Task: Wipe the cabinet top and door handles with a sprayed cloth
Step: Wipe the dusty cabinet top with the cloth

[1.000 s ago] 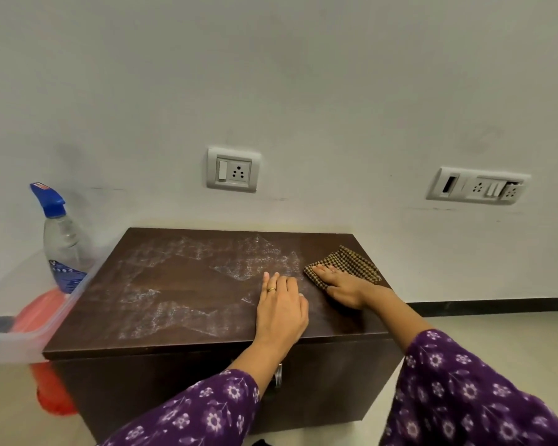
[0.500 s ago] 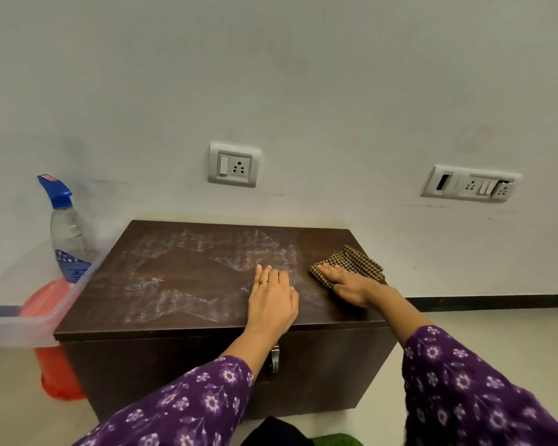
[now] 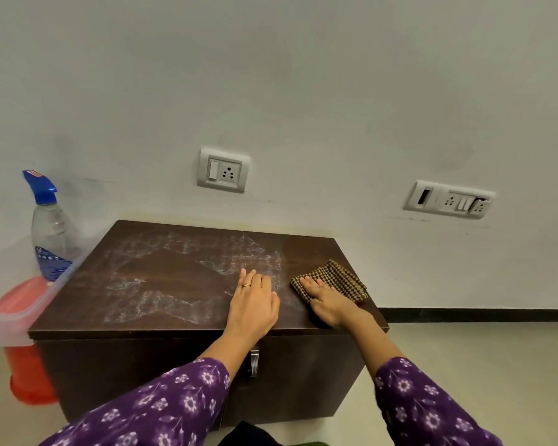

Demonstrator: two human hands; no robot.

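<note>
On the right end of the dark brown wooden cabinet top [image 3: 161,284] we see the brown-and-cream checked cloth [image 3: 339,280] lying crumpled, just short of the right edge. The right hand [image 3: 327,302] lies on the cloth's near left part. Its fingers [image 3: 310,283] are straight and close together, pressed flat on the fabric with the tips reaching the cloth's left corner. Most of the cloth spreads out beyond and to the right of the knuckles. We see no finger curled round it.

Just beside it, the left hand [image 3: 253,305] rests palm down on the bare wood, fingers straight and nearly touching one another, a thin gold ring [image 3: 246,285] on one of them. The two hands are near each other but apart, and the left touches no cloth. Both wrists come out of purple sleeves with white flowers [image 3: 181,403].

Whitish streaky marks [image 3: 181,252] cover the left and middle of the top, up to the left fingertips; the strip round the cloth looks plain dark. Below the front edge, a small silver metal door handle [image 3: 254,362] shows beside the left forearm.

To the left of the cabinet stands a clear plastic spray bottle with a blue trigger head [image 3: 50,233], upright in a clear plastic tub [image 3: 10,320] over something red-orange [image 3: 26,365]. Two white wall sockets [image 3: 223,170] [image 3: 450,199] sit on the grey wall behind.
</note>
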